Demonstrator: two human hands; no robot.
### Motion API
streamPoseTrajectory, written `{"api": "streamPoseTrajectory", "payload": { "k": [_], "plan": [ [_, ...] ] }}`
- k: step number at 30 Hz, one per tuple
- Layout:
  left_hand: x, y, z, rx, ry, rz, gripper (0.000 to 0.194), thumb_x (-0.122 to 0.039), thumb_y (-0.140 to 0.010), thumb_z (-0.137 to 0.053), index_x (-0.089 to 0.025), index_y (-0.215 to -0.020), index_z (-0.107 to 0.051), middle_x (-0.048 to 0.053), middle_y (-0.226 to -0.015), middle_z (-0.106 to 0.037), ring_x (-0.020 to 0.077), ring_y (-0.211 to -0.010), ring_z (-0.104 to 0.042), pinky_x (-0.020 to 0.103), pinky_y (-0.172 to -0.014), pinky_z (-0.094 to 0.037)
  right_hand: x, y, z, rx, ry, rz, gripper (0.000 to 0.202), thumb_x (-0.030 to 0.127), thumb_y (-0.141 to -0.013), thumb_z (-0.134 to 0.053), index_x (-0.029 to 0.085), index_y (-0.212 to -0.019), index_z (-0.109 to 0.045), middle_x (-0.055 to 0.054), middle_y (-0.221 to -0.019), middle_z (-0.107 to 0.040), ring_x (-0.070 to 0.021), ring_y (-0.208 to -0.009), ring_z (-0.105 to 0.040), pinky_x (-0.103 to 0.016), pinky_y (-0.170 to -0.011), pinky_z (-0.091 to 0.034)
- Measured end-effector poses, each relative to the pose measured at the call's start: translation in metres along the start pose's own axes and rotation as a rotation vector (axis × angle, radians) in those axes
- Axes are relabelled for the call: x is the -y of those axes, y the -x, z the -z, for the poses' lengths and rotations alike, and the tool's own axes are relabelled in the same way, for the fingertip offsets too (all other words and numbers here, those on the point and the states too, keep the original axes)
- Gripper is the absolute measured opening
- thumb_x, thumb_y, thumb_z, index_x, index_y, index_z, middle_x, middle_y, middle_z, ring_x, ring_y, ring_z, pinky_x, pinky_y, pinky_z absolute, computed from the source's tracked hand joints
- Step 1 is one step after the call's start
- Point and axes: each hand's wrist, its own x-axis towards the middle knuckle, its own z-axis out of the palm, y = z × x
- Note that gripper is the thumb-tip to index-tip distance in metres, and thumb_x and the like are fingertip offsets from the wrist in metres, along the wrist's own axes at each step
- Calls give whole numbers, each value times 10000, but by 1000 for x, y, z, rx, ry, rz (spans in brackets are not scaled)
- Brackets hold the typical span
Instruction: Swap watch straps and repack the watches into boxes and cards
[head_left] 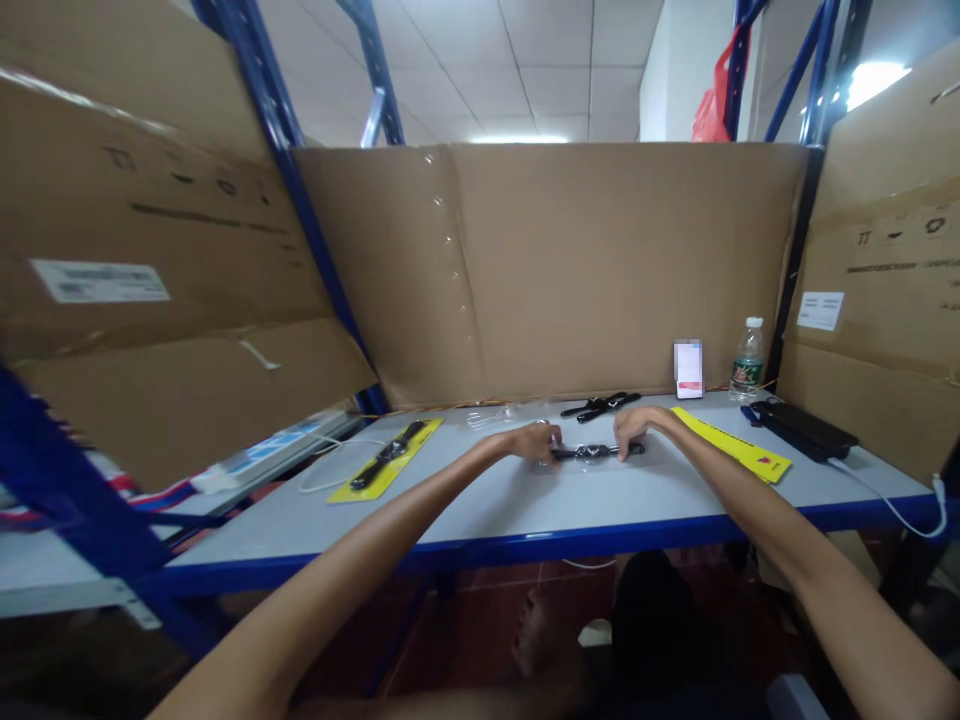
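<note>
A black strap-like item (594, 453) with clear plastic around its middle lies level just above or on the grey table. My left hand (537, 441) is closed on its left end, and my right hand (630, 430) grips the right end. Behind it, several dark strap-like pieces (600, 406) lie crossed in a small pile, with clear plastic packaging (491, 414) to their left. At the left, a black item (388, 456) rests on a yellow card (409, 462). More yellow cards (731, 445) lie beside my right forearm.
The grey table (480, 505) has a blue front edge. A phone (688, 369) and a water bottle (747, 362) stand at the back right. A black case (806, 430) with a white cable lies at the right. A power strip (274, 450) is at the left. Cardboard walls (622, 270) enclose the table.
</note>
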Motion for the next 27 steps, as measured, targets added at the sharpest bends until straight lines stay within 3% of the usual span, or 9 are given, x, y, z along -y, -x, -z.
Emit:
{"api": "streamPoseTrajectory", "payload": {
  "k": [7, 11, 18, 23, 27],
  "plan": [
    [-8, -9, 1, 3, 27, -73, 537, -302, -616, -802, -226, -1142, -723, 54, -1074, -752, 227, -939, -686, 259, -760, -495, 0, 6, -4, -26, 42, 20, 360, 436, -575, -846, 180, -648, -603, 46, -593, -513, -128, -599, -453, -270, -559, -328],
    [-8, -9, 4, 57, 107, -6, 580, -342, -593, -806, -225, -1153, -713, 24, -1012, -746, 202, -875, -671, 242, -709, -474, -4, 6, -7, -60, -1, 58, 321, 379, -563, -829, 179, -689, -611, 48, -600, -520, -125, -606, -457, -255, -548, -307],
    [-8, -6, 6, 117, 234, 15, 290, -374, -596, -785, -201, -810, -694, -27, -730, -680, 160, -707, -599, 236, -604, -407, -14, 6, -21, -229, -134, 113, 317, 287, -564, -826, 174, -801, -648, 67, -645, -530, -112, -619, -454, -232, -533, -294],
    [-19, 0, 15, 55, 167, -1, 268, -318, -609, -802, -207, -830, -699, -33, -747, -696, 151, -714, -622, 222, -596, -407, -9, 20, -27, -349, -31, 108, 403, 301, -625, -857, 175, -984, -727, -6, -884, -681, -149, -773, -578, -221, -600, -349],
    [-36, 16, 24, -60, -25, 47, 274, -264, -669, -786, -202, -924, -707, 3, -849, -730, 193, -806, -671, 247, -655, -434, 4, 43, -31, -473, 106, 68, 377, 302, -732, -796, 211, -1092, -730, -46, -1011, -724, -204, -911, -636, -238, -675, -374]
  ]
}}
